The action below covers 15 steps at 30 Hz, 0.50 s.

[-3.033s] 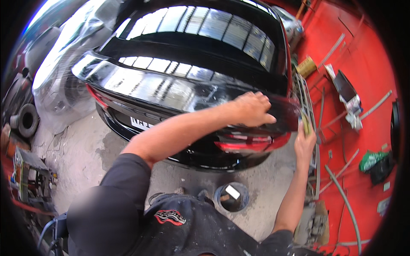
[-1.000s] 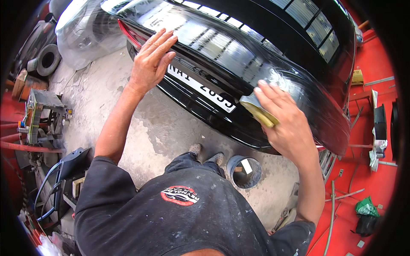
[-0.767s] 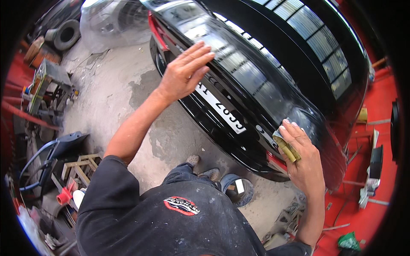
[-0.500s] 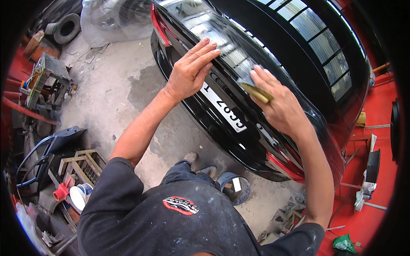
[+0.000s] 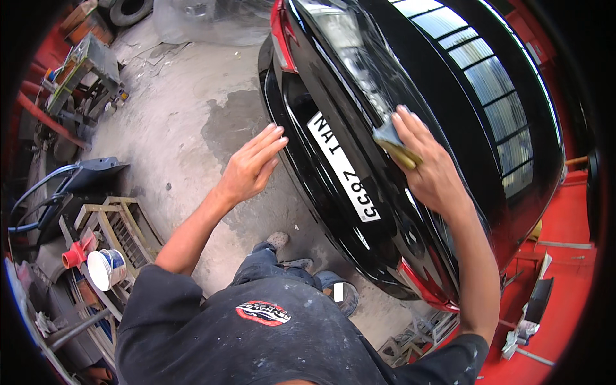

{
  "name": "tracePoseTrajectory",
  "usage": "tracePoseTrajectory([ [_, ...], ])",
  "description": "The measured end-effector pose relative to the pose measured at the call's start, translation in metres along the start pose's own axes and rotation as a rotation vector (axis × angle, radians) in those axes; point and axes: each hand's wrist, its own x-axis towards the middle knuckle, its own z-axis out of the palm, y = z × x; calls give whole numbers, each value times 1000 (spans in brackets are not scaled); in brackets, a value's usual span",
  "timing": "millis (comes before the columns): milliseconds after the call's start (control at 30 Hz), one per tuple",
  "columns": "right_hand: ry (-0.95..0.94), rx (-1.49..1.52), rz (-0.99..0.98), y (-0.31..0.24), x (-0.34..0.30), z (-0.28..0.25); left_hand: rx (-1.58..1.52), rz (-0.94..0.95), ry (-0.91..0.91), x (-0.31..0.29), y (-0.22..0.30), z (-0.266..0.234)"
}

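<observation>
My right hand presses a flat olive-yellow pad with a grey sheet at its front against the trunk lid of a glossy black car. The fingers lie stretched along the pad, with the thumb side underneath. The lid's surface beyond the pad looks wet and hazy. My left hand is empty, its fingers extended, held in the air just left of the rear bumper. A white licence plate sits between the two hands on the car's back.
A dark bucket with a white block in it stands by my feet, under the bumper. At left are a wooden frame, a white tub and a grey metal stand. Loose parts lie on the red floor at right.
My left hand has come off the trunk lid and moved down and left, into the air. The right hand and pad have shifted slightly right and down in view; the whole view has shifted too.
</observation>
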Motion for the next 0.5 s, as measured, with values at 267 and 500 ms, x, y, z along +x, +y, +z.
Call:
tracePoseTrajectory([
  [267, 75, -25, -77, -6, 119, 29, 65, -283, -59, -96, -27, -7],
  [500, 95, -8, -158, -2, 127, 26, 103, -493, -14, -151, -31, -25],
])
